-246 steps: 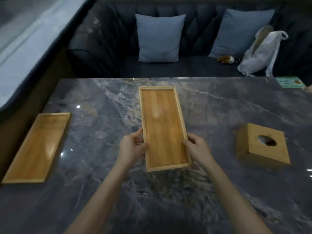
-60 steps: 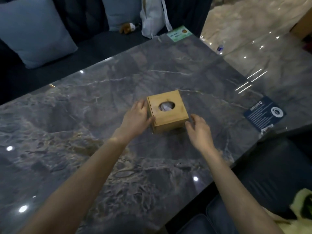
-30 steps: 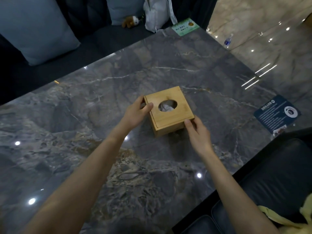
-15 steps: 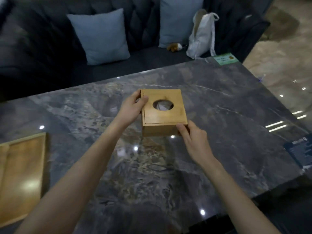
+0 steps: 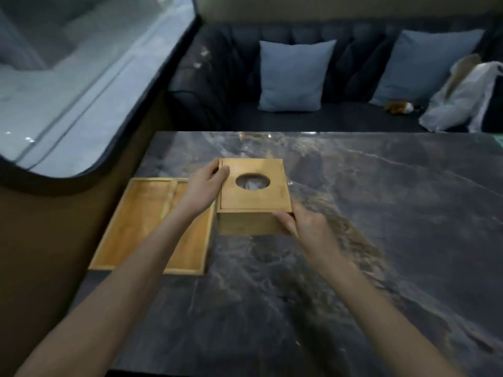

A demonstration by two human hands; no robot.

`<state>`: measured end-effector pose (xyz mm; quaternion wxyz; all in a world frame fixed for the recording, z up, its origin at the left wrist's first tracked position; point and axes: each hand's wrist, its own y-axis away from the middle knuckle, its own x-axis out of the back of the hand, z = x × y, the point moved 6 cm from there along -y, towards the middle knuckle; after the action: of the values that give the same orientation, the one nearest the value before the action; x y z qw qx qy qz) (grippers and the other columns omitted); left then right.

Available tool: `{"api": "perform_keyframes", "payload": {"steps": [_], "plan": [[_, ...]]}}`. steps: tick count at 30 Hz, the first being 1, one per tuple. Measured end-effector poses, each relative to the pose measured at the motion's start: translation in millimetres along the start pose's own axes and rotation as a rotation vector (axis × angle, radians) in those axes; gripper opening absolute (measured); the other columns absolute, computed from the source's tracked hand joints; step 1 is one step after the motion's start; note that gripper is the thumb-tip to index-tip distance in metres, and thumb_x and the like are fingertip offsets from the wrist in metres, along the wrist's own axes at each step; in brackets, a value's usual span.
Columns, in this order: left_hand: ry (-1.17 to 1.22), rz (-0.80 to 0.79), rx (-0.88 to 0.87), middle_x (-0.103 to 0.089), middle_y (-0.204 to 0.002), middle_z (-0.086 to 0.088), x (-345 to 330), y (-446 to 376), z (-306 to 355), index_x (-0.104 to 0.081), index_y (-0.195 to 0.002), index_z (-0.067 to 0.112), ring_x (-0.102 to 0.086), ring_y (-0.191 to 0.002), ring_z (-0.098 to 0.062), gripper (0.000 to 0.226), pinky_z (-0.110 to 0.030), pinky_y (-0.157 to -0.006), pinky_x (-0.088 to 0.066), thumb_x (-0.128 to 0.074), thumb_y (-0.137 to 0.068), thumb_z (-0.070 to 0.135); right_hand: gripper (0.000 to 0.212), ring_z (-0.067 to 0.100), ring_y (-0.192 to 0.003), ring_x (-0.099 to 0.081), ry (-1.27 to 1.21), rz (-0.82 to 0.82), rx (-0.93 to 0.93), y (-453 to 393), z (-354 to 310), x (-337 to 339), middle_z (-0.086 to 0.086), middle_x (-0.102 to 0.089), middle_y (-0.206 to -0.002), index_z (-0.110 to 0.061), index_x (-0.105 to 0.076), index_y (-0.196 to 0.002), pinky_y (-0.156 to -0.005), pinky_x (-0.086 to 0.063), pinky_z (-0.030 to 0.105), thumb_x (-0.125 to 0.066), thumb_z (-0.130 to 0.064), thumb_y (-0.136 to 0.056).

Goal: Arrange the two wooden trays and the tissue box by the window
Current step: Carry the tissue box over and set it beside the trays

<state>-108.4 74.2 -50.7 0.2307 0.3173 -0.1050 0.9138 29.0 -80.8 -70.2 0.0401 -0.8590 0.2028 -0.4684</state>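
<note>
A: Quick status, where's the tissue box [image 5: 254, 195]?

B: Held btwn both hands, over the marble table [image 5: 381, 240] near its window-side edge. Wooden, square, round hole on top w/ a bit of white tissue showing inside. Top face roughly level. Can't tell if its base touches the table or sits just above it.

A: Grip?

B: Left hand [image 5: 202, 190] wraps the box's left side, thumb up on the top edge near the far-left corner. Right hand [image 5: 304, 227] clamps the near-right corner, fingers on the front face, thumb at the top rim. Both closed on the box, forearms bare.

A: Trays?

B: Two wooden trays, side by side on the table's left edge, long sides touching, both running away from the viewer. Outer tray [image 5: 136, 221] is nearest the window [image 5: 68, 85]; inner tray [image 5: 193, 240] sits next to it, partly hidden by the left forearm. Both empty as far as visible. The box is just right of the inner tray's far end, abt touching in this view; actual contact unclear.

A: Bkgd?

B: Dark tufted sofa [image 5: 217, 85] across the table, two blue cushions [image 5: 294, 74] on it, a white bag [image 5: 460, 99] at far right, a small brown-white plush toy [image 5: 400, 108] beside the bag. Img is a bit blurred.
</note>
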Motion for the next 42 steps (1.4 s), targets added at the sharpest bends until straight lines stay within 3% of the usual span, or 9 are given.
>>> {"api": "perform_keyframes", "payload": {"steps": [5,11,19,22,26,30,32,38,42], "plan": [[0.062,0.046,0.134,-0.060,-0.105,0.010,65,38,-62,-0.053,-0.117,0.013,-0.051,-0.089,0.011,0.029,-0.001,-0.076,-0.035,-0.038,-0.095,0.026,0.048,0.041,-0.063,-0.065,0.120,-0.050,0.194,-1,-72,-58,0.027,-0.068,-0.070,0.004,-0.057,-0.079,-0.050,-0.047,0.040,-0.053,-0.044,-0.085],[0.091,0.064,0.305,-0.049,-0.136,-0.010,133,88,-137,-0.041,-0.134,0.014,-0.044,-0.123,-0.021,0.042,-0.041,-0.107,-0.033,-0.035,-0.095,0.030,0.047,0.034,-0.063,-0.066,0.034,-0.179,0.316,13,-141,-130,0.017,-0.070,-0.070,-0.007,-0.055,-0.076,-0.050,-0.041,0.032,-0.047,-0.052,-0.085],[0.198,0.044,0.433,-0.057,-0.104,0.006,183,148,-223,-0.051,-0.111,0.034,-0.053,-0.093,-0.008,0.023,-0.025,-0.070,-0.041,-0.035,-0.095,0.030,0.040,0.011,-0.032,-0.052,0.040,-0.163,0.626,53,-225,-198,-0.003,-0.055,-0.042,-0.016,-0.054,-0.060,-0.031,-0.036,0.020,-0.046,-0.047,-0.084],[0.214,0.067,0.483,-0.057,-0.109,0.007,187,164,-247,-0.050,-0.120,0.031,-0.053,-0.098,-0.008,0.029,-0.024,-0.073,-0.041,-0.035,-0.095,0.031,0.040,0.012,-0.025,-0.044,0.154,-0.163,0.762,75,-244,-223,-0.003,-0.048,-0.038,-0.025,-0.045,-0.079,-0.024,-0.030,0.015,-0.079,-0.041,-0.066],[0.208,0.091,0.559,-0.046,-0.136,-0.004,189,182,-274,-0.037,-0.136,0.021,-0.043,-0.122,-0.020,0.042,-0.038,-0.102,-0.035,-0.034,-0.095,0.031,0.042,0.007,-0.022,-0.041,0.214,-0.139,0.703,85,-256,-238,-0.005,-0.045,-0.033,-0.030,-0.040,-0.074,-0.021,-0.029,0.015,-0.076,-0.051,-0.065],[0.220,0.078,0.586,-0.043,-0.140,-0.005,186,195,-294,-0.036,-0.137,0.020,-0.040,-0.125,-0.020,0.042,-0.033,-0.102,-0.031,-0.033,-0.096,0.029,0.032,0.011,-0.022,-0.044,0.187,-0.248,0.730,97,-259,-260,-0.002,-0.048,-0.034,-0.021,-0.045,-0.074,-0.021,-0.029,0.017,-0.042,-0.052,-0.082],[0.230,0.065,0.597,-0.042,-0.141,-0.005,182,198,-302,-0.034,-0.137,0.019,-0.039,-0.126,-0.019,0.042,-0.031,-0.101,-0.029,-0.032,-0.096,0.029,0.059,0.014,-0.030,-0.054,0.163,-0.320,0.622,100,-255,-269,0.001,-0.056,-0.039,-0.014,-0.057,-0.061,-0.028,-0.038,0.021,-0.027,-0.059,-0.084],[0.246,0.068,0.610,-0.043,-0.139,-0.004,174,198,-312,-0.033,-0.138,0.021,-0.038,-0.118,-0.013,0.042,-0.027,-0.096,-0.027,-0.031,-0.097,0.029,0.056,0.033,-0.066,-0.067,0.103,-0.566,0.455,97,-247,-281,0.018,-0.070,-0.072,0.000,-0.060,-0.080,-0.058,-0.052,0.037,-0.044,-0.054,-0.087],[0.245,0.067,0.585,-0.046,-0.123,0.004,171,198,-313,-0.036,-0.136,0.021,-0.043,-0.100,-0.002,0.040,-0.018,-0.085,-0.032,-0.031,-0.097,0.027,0.046,0.017,-0.030,-0.056,0.197,-0.494,0.502,100,-250,-276,0.003,-0.059,-0.037,-0.010,-0.057,-0.051,-0.028,-0.040,0.020,-0.073,-0.050,-0.067]]}}
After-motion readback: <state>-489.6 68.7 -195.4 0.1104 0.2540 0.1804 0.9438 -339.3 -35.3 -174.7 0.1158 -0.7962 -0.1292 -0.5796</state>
